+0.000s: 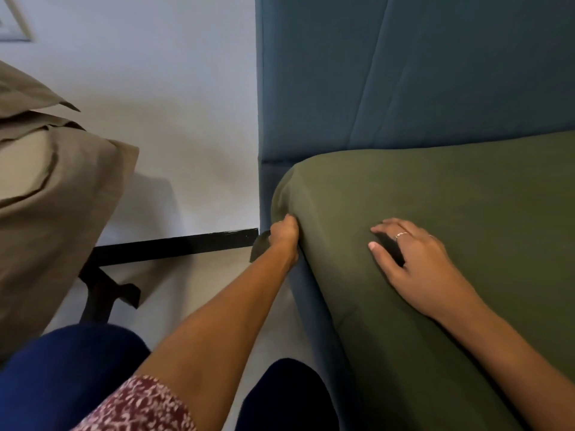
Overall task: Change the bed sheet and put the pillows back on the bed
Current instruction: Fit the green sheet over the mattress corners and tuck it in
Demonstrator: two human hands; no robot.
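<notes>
An olive-green sheet (451,231) covers the mattress corner by the blue upholstered headboard (404,73). My left hand (284,233) reaches down the side of the mattress at that corner, fingers curled round the sheet's edge, between mattress and blue bed frame (314,306). My right hand (413,259) lies flat on top of the sheet with fingers spread, pressing it down. Beige pillows (53,188) are stacked at the left, off the bed.
A white wall (171,119) with a black skirting strip (174,247) runs behind. A dark stand or chair leg (99,293) shows under the pillows. The pale floor (217,284) forms a narrow gap between pillows and bed. My knees in blue trousers fill the bottom.
</notes>
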